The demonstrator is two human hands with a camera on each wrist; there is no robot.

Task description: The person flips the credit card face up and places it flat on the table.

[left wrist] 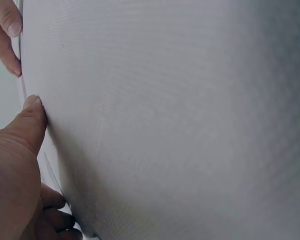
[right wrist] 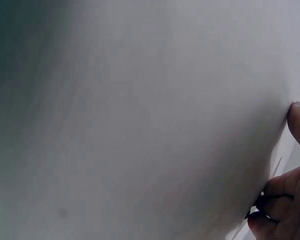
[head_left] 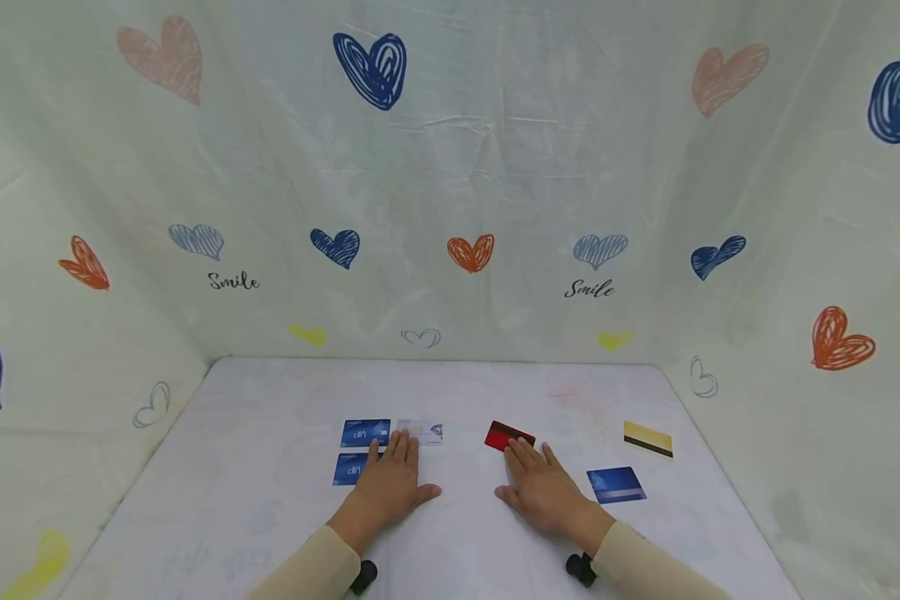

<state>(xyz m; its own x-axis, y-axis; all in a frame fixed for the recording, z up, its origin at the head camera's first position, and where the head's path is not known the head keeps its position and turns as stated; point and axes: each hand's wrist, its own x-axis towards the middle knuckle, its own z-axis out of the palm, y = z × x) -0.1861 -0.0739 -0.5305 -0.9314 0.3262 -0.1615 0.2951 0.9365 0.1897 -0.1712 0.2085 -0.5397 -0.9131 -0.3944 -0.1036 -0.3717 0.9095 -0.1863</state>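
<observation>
In the head view my left hand [head_left: 392, 487] lies palm down with fingers stretched forward and thumb out to the side. Its fingertips rest at the lower left of a white card [head_left: 426, 431], and its little-finger side overlaps a blue card [head_left: 348, 470]. A second blue card [head_left: 365, 432] sits just above that one. My right hand [head_left: 543, 493], also palm down with straight fingers, touches the near edge of a red card [head_left: 499, 434] with a dark stripe. The left wrist view shows the left thumb [left wrist: 32, 120] against the tabletop; low fingers hide any card there.
Right of the right hand lies a blue card [head_left: 617, 485] with a pale stripe. Farther right and back is a gold card [head_left: 648, 439] with a black stripe. All are on a white table [head_left: 270, 417], enclosed by a heart-printed curtain [head_left: 495, 192].
</observation>
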